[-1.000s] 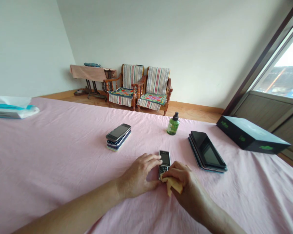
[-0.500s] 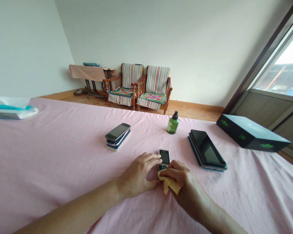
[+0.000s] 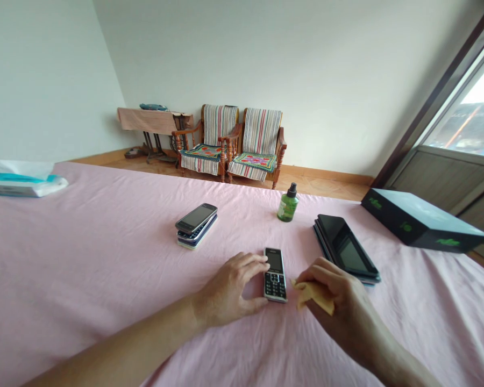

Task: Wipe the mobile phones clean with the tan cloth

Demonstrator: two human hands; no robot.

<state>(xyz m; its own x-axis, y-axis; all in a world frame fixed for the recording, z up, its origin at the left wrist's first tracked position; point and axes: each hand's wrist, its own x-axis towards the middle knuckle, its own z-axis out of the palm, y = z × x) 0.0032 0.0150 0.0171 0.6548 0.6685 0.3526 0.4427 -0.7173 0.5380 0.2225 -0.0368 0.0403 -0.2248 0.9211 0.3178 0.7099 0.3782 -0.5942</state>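
Flatly on the wrinkled pink bench (image 3: 105,258): a slim keypad phone (image 3: 275,274).
Left hand (image 3: 229,287), loosely spread, touches its edge; right hand (image 3: 341,303) pinches a crumpled yellow cloth (image 3: 315,294).

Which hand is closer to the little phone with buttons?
Left. The left hand touches the left edge of the phone. The right hand, holding a yellow cloth, is just to the right of it, not touching.
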